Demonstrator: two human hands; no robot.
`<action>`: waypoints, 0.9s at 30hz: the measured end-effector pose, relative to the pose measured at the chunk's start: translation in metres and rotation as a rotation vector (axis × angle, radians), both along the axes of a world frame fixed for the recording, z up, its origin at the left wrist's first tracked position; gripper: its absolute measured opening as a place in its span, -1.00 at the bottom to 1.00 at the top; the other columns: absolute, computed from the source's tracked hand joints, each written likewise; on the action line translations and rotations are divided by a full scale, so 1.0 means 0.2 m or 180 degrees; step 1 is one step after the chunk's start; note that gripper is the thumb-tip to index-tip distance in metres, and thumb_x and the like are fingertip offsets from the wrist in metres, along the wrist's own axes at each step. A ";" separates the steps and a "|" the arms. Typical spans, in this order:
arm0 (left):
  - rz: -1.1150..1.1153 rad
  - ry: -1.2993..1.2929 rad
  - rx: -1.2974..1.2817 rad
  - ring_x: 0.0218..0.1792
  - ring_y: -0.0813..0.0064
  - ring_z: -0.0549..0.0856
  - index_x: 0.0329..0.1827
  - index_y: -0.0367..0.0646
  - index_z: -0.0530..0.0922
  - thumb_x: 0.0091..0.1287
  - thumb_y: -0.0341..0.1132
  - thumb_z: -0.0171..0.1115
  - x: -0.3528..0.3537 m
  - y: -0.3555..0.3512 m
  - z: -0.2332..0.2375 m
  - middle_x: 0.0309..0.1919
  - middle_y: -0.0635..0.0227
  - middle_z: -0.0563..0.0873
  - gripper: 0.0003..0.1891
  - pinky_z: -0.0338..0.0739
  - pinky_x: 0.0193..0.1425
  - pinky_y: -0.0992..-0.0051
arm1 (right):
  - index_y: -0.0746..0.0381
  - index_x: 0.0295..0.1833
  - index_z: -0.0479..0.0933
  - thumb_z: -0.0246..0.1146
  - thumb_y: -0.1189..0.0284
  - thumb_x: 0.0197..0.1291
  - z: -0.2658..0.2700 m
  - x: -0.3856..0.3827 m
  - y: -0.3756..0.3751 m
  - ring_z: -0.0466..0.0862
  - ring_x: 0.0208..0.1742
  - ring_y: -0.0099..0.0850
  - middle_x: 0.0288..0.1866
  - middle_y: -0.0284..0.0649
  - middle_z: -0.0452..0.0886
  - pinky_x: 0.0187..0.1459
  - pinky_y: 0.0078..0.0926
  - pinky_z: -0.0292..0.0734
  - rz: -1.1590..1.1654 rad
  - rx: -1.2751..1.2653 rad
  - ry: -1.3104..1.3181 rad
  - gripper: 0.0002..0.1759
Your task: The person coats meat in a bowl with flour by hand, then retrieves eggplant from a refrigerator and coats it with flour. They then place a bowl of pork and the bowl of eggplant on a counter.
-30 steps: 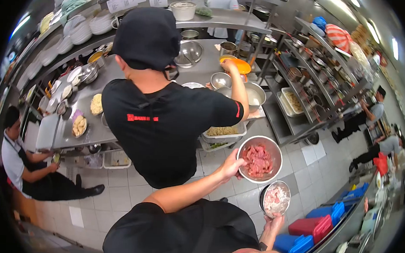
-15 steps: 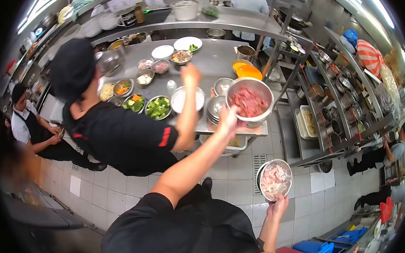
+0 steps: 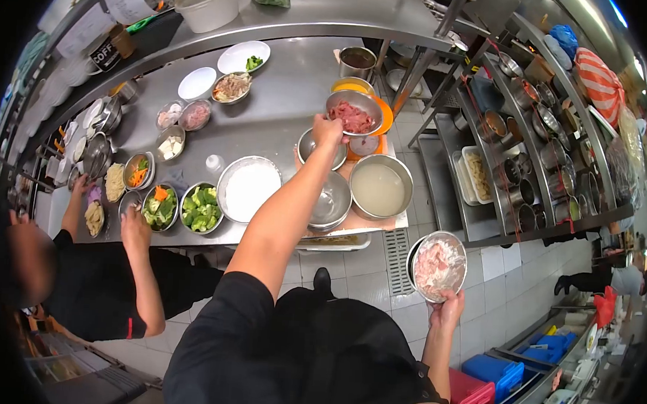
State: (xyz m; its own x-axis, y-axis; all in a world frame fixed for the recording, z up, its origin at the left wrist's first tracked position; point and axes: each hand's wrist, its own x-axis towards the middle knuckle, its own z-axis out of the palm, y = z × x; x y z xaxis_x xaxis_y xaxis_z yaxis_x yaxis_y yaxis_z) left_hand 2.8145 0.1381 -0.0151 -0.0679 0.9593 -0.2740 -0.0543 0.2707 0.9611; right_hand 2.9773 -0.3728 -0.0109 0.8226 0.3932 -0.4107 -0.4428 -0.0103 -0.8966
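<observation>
Our left hand [image 3: 330, 131] pinches the rim of a metal bowl [image 3: 357, 96] of red meat [image 3: 353, 119] over the right edge of the steel counter [image 3: 294, 69]; our right hand [image 3: 446, 309] grips a second bowl [image 3: 439, 238], with pale meat [image 3: 438, 266] inside, beyond the near right corner, and near that corner stands a pot [image 3: 381, 159] of cloudy liquid [image 3: 379, 187]

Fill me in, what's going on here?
The wearer is carrying meat in a kitchen. The left hand holds a bowl of red meat over the table, by the orange plate; whether it rests on anything is unclear. The right hand holds a bowl of pale meat over the floor. A co-worker's hand is left of the broccoli.
</observation>
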 end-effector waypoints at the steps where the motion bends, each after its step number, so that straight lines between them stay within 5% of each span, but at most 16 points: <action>1: 0.0161 -0.0041 0.0032 -0.53 0.22 0.79 0.23 -0.41 0.49 0.23 -0.47 0.21 0.06 0.05 -0.04 -0.11 -0.06 0.75 -0.53 0.72 -0.61 0.35 | 0.38 0.33 0.28 0.16 0.61 -0.01 -0.01 0.03 0.05 0.78 -0.28 -0.10 0.05 0.04 0.63 -0.54 -0.27 0.72 -0.0001 -0.0047 0.0008 -0.32; 9: -0.0148 0.0162 0.0008 -0.47 0.22 0.82 0.22 -0.38 0.54 0.30 -0.42 0.25 0.18 0.14 -0.09 -0.09 -0.02 0.77 -0.58 0.75 -0.56 0.37 | 0.35 0.24 0.39 0.16 0.66 -0.03 0.10 0.13 0.43 0.78 -0.17 -0.21 0.09 -0.02 0.64 -0.36 -0.39 0.79 0.0199 0.0073 0.0034 -0.41; 16: -0.0556 -0.0340 -0.0335 -0.48 0.41 0.75 0.47 -0.28 0.35 0.42 -0.16 0.36 0.04 0.13 -0.03 -0.14 0.09 0.74 -0.35 0.69 -0.49 0.43 | 0.35 0.22 0.41 0.15 0.67 0.00 0.06 0.36 0.75 0.78 -0.12 -0.26 0.08 -0.04 0.64 -0.29 -0.44 0.77 0.0611 0.0060 0.0106 -0.45; 22: -0.0468 0.0519 0.0212 -0.42 0.48 0.72 0.48 -0.26 0.37 0.43 -0.13 0.36 -0.02 0.21 0.09 -0.07 0.19 0.70 -0.35 0.65 -0.44 0.46 | 0.32 0.09 0.41 0.16 0.70 0.01 -0.03 0.57 0.99 0.77 -0.14 -0.28 0.01 -0.08 0.64 -0.30 -0.45 0.76 0.0957 0.0070 0.0194 -0.55; 24: -0.0423 0.0632 0.0209 -0.35 0.42 0.75 0.40 -0.28 0.45 0.39 -0.11 0.39 0.02 0.23 0.08 -0.05 0.17 0.74 -0.38 0.68 -0.34 0.40 | 0.26 0.12 0.43 0.20 0.65 0.01 -0.01 0.58 1.09 0.65 -0.41 -0.52 -0.11 -0.24 0.66 -0.63 -0.69 0.35 0.0885 0.0110 0.0066 -0.53; 25: -0.0456 0.0904 0.0324 -0.30 0.37 0.78 0.34 -0.30 0.50 0.35 -0.10 0.42 0.03 0.27 0.04 -0.08 0.13 0.76 -0.39 0.69 -0.29 0.37 | 0.26 0.12 0.43 0.20 0.65 0.01 0.00 0.59 1.14 0.65 -0.41 -0.52 -0.11 -0.24 0.66 -0.63 -0.69 0.35 0.0916 0.0104 0.0092 -0.53; 27: -0.0459 0.1200 0.0408 -0.25 0.32 0.80 0.29 -0.32 0.54 0.32 -0.09 0.45 0.07 0.34 -0.08 -0.10 0.09 0.78 -0.40 0.70 -0.23 0.34 | 0.34 0.09 0.40 0.16 0.73 0.05 0.02 0.61 1.22 0.77 -0.12 -0.28 0.02 -0.06 0.64 -0.26 -0.46 0.75 0.0937 0.0419 0.0232 -0.57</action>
State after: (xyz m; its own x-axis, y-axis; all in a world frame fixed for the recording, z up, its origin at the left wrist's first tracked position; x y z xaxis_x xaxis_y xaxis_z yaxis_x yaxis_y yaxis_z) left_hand 2.8275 0.2057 -0.0318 -0.0031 0.9910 -0.1336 0.3373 0.1268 0.9328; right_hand 3.0997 -0.1283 -0.0072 0.6361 0.6633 -0.3941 -0.5010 -0.0333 -0.8648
